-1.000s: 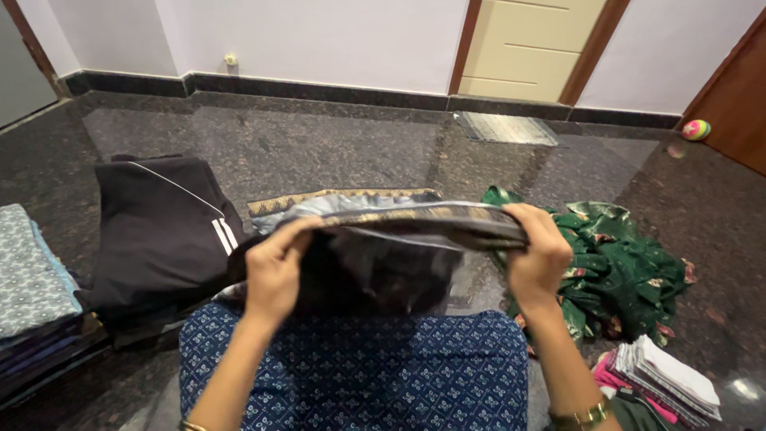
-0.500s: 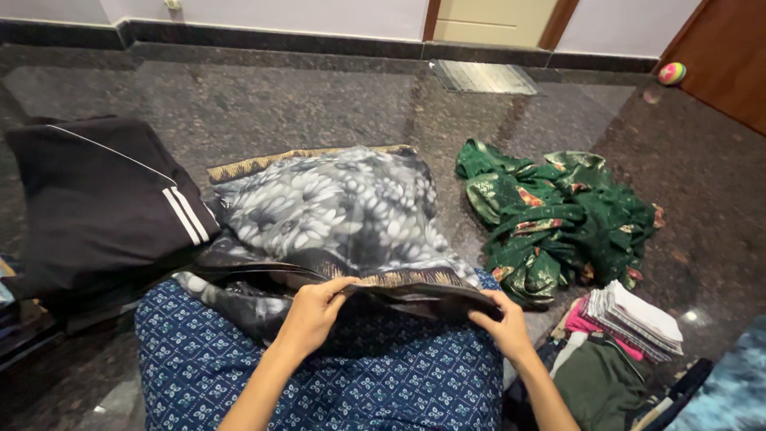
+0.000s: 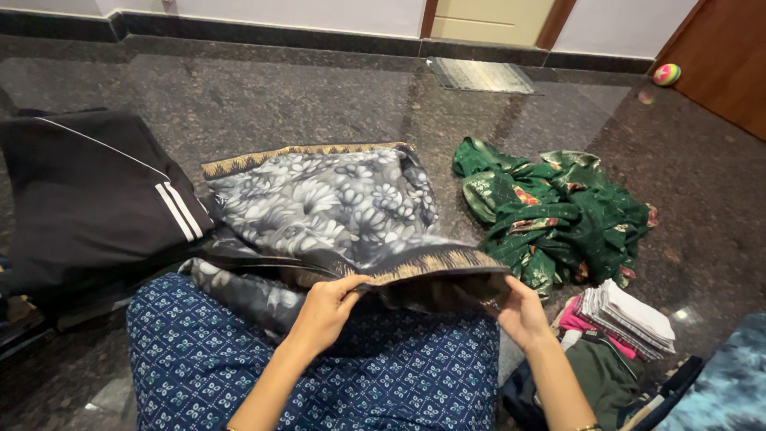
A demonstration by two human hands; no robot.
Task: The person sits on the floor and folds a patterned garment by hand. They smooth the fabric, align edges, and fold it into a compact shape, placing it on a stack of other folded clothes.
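On the dark polished stone floor [image 3: 335, 88], just in front of the seated person's lap, a grey cloth with a pale flower print and a woven golden border [image 3: 319, 199] lies spread flat, its far edge running parallel to the wall and its near edge lifted off the floor. The left hand [image 3: 327, 310] is closed on that near edge, thumb on top and fingers curled beneath, and the right hand [image 3: 520, 313] pinches the same edge further along at its corner, so the border is stretched straight between them; held this way the cloth stays taut and even while the rest lies smooth on the floor. Both hands hover over the person's knees, which are covered by a blue printed garment [image 3: 319, 375]. At the left side of the floor a black garment with white stripes [image 3: 96, 199] rests on a low heap, touching the grey cloth's left edge. To the right, apart from the grey cloth, a green patterned cloth [image 3: 558, 211] lies crumpled and unfolded. Near the right hand, towards the lower right corner of the view, sits a small stack of folded pieces in white and pink [image 3: 626, 315]. A small coloured ball [image 3: 667, 74] rests far off by a brown door [image 3: 718, 56].
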